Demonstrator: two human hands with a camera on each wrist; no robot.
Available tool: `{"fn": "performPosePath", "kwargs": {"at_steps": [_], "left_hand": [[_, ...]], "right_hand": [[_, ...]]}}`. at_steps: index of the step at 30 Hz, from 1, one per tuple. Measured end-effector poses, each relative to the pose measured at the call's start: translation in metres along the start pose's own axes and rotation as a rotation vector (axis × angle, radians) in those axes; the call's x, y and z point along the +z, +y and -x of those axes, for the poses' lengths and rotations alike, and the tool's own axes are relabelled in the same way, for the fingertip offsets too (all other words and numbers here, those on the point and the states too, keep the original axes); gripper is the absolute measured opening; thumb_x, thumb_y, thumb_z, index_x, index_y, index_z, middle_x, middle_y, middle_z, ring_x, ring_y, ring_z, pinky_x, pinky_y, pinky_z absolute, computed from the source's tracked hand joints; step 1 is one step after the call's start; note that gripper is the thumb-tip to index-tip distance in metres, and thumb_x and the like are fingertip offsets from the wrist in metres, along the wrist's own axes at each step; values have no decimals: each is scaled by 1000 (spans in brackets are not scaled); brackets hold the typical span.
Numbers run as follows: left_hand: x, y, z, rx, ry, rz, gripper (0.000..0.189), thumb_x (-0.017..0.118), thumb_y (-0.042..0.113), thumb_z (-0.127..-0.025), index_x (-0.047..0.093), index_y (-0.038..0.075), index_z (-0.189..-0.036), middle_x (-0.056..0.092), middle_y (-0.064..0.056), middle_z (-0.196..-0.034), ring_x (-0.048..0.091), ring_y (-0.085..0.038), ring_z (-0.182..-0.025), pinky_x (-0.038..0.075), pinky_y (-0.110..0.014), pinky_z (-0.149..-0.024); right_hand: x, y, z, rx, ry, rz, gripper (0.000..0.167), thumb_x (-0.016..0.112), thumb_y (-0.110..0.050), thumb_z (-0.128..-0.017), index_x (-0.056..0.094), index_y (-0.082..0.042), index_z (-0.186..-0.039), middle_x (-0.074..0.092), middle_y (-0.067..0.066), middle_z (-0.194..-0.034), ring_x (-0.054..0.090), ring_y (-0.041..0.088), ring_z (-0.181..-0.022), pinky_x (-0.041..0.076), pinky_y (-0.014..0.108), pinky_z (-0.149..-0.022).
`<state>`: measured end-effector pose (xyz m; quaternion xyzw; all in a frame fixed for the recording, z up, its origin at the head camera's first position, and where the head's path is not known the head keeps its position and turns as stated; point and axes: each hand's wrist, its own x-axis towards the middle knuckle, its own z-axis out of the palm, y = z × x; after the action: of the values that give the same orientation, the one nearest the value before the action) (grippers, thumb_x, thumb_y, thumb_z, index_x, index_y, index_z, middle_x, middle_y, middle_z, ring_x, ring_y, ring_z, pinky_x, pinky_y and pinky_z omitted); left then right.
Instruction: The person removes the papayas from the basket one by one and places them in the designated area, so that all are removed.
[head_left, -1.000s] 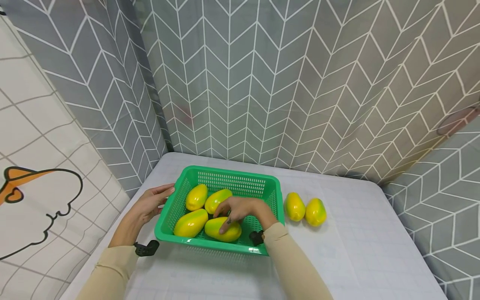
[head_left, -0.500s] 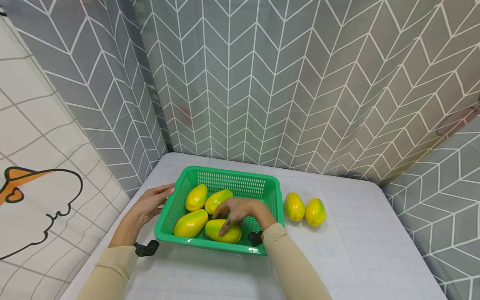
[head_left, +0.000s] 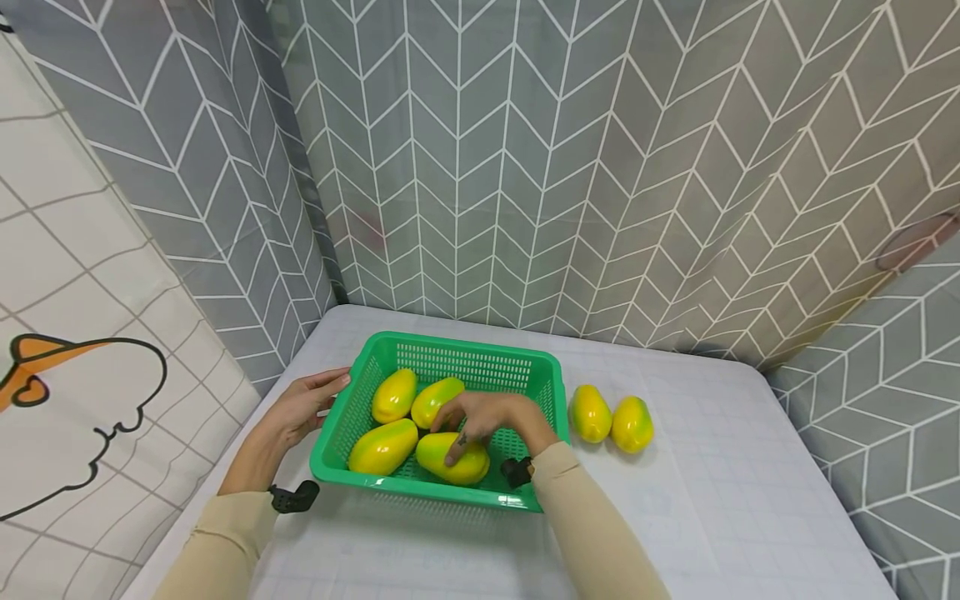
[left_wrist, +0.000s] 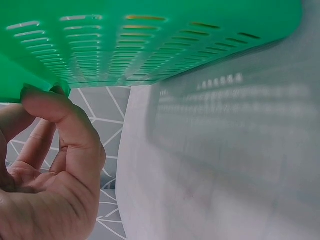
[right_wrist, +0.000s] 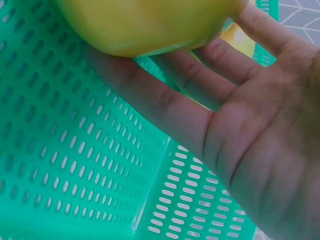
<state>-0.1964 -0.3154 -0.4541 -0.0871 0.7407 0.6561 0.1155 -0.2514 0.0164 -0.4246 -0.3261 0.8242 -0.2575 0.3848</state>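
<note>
A green plastic basket (head_left: 442, 496) with slotted walls stands on the table, holding several glossy yellow mangoes with green streaks. At its left end my left hand (head_left: 303, 408) pinches the rim; the left wrist view shows thumb and finger (left_wrist: 75, 127) bent at the edge. My right hand (head_left: 483, 417) reaches inside and grips the front right mango (head_left: 468, 469), thumb on the near side and fingers on the far side. From the right wrist, this mango (right_wrist: 145, 25) is seen resting against the fingers (right_wrist: 150, 92). Beside it lies another mango (head_left: 382, 447), with two more mangoes (head_left: 393, 396) (head_left: 437, 402) behind.
Two loose mangoes (head_left: 591, 414) (head_left: 632, 425) lie side by side on the white-covered table (head_left: 720, 483), just right of the basket. A grey patterned curtain (head_left: 480, 167) hangs along the back and right, and a white printed cloth (head_left: 90, 333) on the left.
My right hand has shifted slightly to the right, and the mango it grips has moved with it. The left hand and the basket stay where they were.
</note>
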Motion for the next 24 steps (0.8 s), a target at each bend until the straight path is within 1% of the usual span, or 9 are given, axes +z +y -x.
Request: {"fn": "performPosePath", "kwargs": {"at_steps": [3, 7, 15, 24], "left_hand": [[0, 0, -1, -4, 4, 2, 65, 60, 39, -109, 43, 3, -161, 71, 20, -101, 72, -4, -88, 65, -24, -79], [0, -1, -1, -3, 6, -2, 65, 60, 38, -109, 43, 3, -161, 71, 20, -100, 71, -4, -88, 65, -24, -79], [0, -1, -1, 14, -22, 1, 66, 59, 36, -110, 39, 1, -162, 72, 20, -100, 72, -2, -89, 65, -24, -79], [0, -2, -1, 6, -18, 1, 66, 59, 37, -110, 39, 2, -163, 71, 20, -102, 72, -2, -90, 65, -24, -80]], "right_hand": [[-3, 2, 2, 2, 11, -4, 54, 92, -30, -84, 71, -26, -134, 66, 7, -141, 64, 20, -118, 65, 35, -82], [-6, 5, 4, -3, 23, -7, 53, 92, -30, -83, 72, -28, -133, 66, 8, -139, 64, 21, -117, 65, 36, -81], [-11, 8, 10, 7, 39, -15, 55, 91, -30, -84, 71, -26, -134, 66, 9, -138, 65, 20, -112, 65, 36, -78], [-19, 10, 18, 23, 70, -43, 56, 90, -33, -84, 69, -26, -136, 64, 12, -143, 65, 24, -116, 66, 39, -80]]}}
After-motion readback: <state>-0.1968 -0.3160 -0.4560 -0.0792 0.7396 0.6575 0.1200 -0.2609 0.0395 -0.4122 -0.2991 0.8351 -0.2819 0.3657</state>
